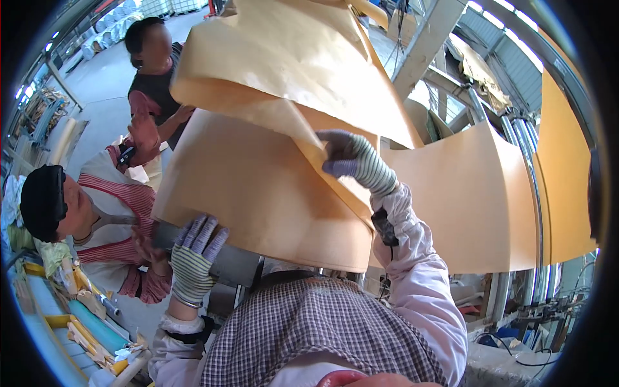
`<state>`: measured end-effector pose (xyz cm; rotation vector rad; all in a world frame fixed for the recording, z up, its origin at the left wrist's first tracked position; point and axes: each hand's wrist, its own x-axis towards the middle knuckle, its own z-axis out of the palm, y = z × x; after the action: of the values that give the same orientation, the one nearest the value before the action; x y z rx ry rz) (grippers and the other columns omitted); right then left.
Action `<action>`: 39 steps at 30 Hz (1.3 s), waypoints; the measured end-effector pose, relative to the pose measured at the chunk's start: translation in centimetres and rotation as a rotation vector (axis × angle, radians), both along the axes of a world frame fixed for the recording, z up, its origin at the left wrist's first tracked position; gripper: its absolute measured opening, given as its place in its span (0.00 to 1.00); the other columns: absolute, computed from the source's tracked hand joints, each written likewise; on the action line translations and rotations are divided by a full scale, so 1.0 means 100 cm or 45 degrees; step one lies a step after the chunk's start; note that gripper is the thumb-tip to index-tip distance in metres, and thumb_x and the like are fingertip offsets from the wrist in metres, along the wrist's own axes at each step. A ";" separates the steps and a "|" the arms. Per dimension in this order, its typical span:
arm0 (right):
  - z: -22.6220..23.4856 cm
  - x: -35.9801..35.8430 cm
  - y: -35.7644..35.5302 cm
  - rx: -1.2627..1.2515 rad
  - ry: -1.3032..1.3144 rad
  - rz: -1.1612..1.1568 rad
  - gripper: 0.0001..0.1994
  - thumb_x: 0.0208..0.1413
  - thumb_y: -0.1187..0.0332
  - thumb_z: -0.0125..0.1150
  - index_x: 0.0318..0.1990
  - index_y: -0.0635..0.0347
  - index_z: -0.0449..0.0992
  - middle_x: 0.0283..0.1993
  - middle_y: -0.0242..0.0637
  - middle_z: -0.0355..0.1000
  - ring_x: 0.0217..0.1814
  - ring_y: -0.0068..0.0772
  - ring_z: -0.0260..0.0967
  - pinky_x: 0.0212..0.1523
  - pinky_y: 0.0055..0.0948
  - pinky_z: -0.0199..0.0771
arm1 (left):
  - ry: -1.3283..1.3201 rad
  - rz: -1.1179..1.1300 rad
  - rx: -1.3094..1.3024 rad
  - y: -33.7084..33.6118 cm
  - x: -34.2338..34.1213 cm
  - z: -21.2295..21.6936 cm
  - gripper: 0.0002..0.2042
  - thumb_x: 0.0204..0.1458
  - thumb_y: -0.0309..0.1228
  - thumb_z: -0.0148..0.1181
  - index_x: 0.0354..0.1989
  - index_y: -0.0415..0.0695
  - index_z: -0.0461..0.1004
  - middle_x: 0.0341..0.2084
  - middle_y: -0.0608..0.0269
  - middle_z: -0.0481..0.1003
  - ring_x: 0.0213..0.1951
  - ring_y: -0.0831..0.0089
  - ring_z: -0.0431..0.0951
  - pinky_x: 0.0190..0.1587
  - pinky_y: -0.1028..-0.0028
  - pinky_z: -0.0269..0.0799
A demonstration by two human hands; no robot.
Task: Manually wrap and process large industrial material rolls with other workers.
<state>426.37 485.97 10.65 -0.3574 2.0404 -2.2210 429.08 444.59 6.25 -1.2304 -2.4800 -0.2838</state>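
Note:
Wide sheets of brown paper spread out before me. A lower brown sheet [258, 187] lies across a grey surface, its near edge curving close to my waist. My left hand [196, 255], in a striped glove with purple-grey fingers, rests on that sheet's near left edge with its fingers stretched out. Over it, an upper brown paper sheet [277, 58] is raised and bent, with a fold running down its right side. My right hand [358, 161], in a matching glove, has its fingers closed at that fold's edge; the fingertips are partly blurred.
Two co-workers stand at the left: a person in a dark vest [151, 84] and a person in a dark cap [45, 203]. To the right, a brown web [458, 193] runs to metal rollers [532, 193]. A grey steel beam [429, 48] slants behind. Rolls and tubes [90, 329] lie lower left.

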 end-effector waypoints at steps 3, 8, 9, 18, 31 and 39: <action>0.012 0.000 -0.044 0.302 0.159 0.147 0.31 0.48 0.80 0.67 0.63 0.60 0.68 0.31 0.29 0.73 0.32 0.20 0.71 0.36 0.23 0.73 | -0.021 -0.036 0.086 0.002 0.000 0.001 0.28 0.43 0.38 0.61 0.58 0.49 0.73 0.62 0.52 0.67 0.62 0.50 0.68 0.64 0.50 0.61; 0.020 -0.004 -0.104 0.609 0.078 0.319 0.33 0.46 0.75 0.68 0.64 0.59 0.66 0.31 0.31 0.73 0.34 0.25 0.72 0.37 0.27 0.74 | -0.030 -0.009 0.073 0.004 0.003 0.004 0.28 0.41 0.37 0.62 0.57 0.50 0.74 0.60 0.53 0.69 0.62 0.52 0.69 0.64 0.50 0.61; 0.020 -0.005 -0.113 0.748 0.084 0.299 0.32 0.48 0.74 0.68 0.64 0.59 0.67 0.33 0.30 0.73 0.35 0.24 0.72 0.39 0.26 0.75 | -0.048 0.002 0.067 0.004 0.004 0.004 0.28 0.41 0.36 0.62 0.56 0.50 0.74 0.60 0.53 0.69 0.62 0.52 0.69 0.64 0.51 0.61; -0.012 0.022 -0.092 0.703 0.797 -0.736 0.33 0.40 0.68 0.75 0.58 0.61 0.71 0.47 0.44 0.73 0.48 0.40 0.73 0.47 0.38 0.75 | -0.018 0.001 0.076 0.006 0.002 0.009 0.25 0.49 0.41 0.53 0.57 0.50 0.75 0.60 0.55 0.70 0.62 0.55 0.69 0.66 0.55 0.59; -0.092 0.109 -0.042 1.717 0.730 -1.011 0.26 0.45 0.71 0.64 0.57 0.56 0.71 0.47 0.40 0.72 0.49 0.45 0.70 0.51 0.45 0.67 | -0.030 0.014 0.016 0.005 -0.001 0.003 0.26 0.53 0.44 0.48 0.59 0.50 0.74 0.62 0.54 0.69 0.63 0.54 0.68 0.66 0.54 0.59; -0.111 0.126 -0.012 1.803 0.273 -1.047 0.16 0.46 0.75 0.60 0.45 0.55 0.74 0.41 0.42 0.74 0.45 0.50 0.71 0.46 0.48 0.70 | -0.036 0.012 0.023 0.002 -0.003 -0.002 0.28 0.54 0.50 0.48 0.58 0.49 0.74 0.61 0.53 0.69 0.63 0.54 0.68 0.65 0.53 0.59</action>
<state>438.98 484.75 -0.46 0.4752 3.5453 -0.2952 428.75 444.76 6.08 -1.2156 -2.5005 -0.3228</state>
